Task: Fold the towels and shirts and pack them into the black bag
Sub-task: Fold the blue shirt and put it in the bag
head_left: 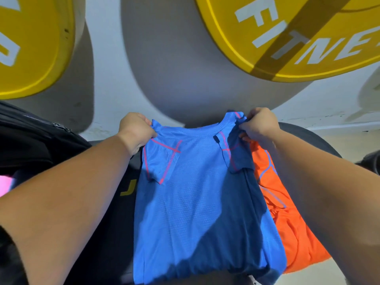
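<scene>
I see the blue shirt [197, 202] lying front-up on a dark surface, both sleeves folded inward. My left hand [134, 131] pinches its left shoulder; my right hand [260, 125] pinches the right shoulder. An orange shirt [287, 219] lies partly beneath it, to the right. The black bag [30, 136] sits at left, zipper visible. Two yellow weight plates [267, 31] lean against the wall beyond.

My blue shirt [197, 202] covers most of the orange shirt [292, 223] at four o'clock and runs off the bottom edge. The black bag [30, 136] at nine o'clock is cut by the left edge, its inside unseen.
</scene>
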Available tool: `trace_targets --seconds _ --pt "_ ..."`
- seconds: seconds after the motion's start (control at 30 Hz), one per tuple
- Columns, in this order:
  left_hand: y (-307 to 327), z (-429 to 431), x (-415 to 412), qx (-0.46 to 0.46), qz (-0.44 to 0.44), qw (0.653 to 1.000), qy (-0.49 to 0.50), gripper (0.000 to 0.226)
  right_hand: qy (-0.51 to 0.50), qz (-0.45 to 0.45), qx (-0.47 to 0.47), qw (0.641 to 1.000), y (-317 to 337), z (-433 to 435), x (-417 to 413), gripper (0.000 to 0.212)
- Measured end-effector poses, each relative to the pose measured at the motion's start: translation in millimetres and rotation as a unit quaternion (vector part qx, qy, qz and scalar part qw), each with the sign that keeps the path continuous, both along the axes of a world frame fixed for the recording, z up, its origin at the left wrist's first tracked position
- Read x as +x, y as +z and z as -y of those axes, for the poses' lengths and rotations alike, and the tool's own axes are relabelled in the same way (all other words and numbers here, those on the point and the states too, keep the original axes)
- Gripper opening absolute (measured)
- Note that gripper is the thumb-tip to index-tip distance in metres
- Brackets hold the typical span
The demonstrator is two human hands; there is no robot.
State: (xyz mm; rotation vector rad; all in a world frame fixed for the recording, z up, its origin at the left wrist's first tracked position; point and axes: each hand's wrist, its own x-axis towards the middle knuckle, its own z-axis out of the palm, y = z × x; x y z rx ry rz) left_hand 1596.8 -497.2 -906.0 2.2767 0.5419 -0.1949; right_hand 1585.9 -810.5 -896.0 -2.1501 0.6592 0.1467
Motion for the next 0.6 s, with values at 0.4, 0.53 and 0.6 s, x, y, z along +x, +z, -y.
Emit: trace_targets --seconds 0.4,0.53,0.6 --pt "39.0 11.6 -3.4 0.020 0.226 0.974 -0.025 0.028 0.070 0.142 -0.108 0.981 40.2 -2.1 2.7 0.016" --pt "49.9 9.6 -48.8 -0.050 0.154 0.984 -0.079 0.068 0.104 0.160 -0.116 0.975 47.0 9.2 -36.0 0.012" --pt "49.8 1.5 -77.8 -0.005 0.115 0.988 -0.104 0.069 0.161 0.142 -0.131 0.968 46.9 17.3 -61.5 0.028"
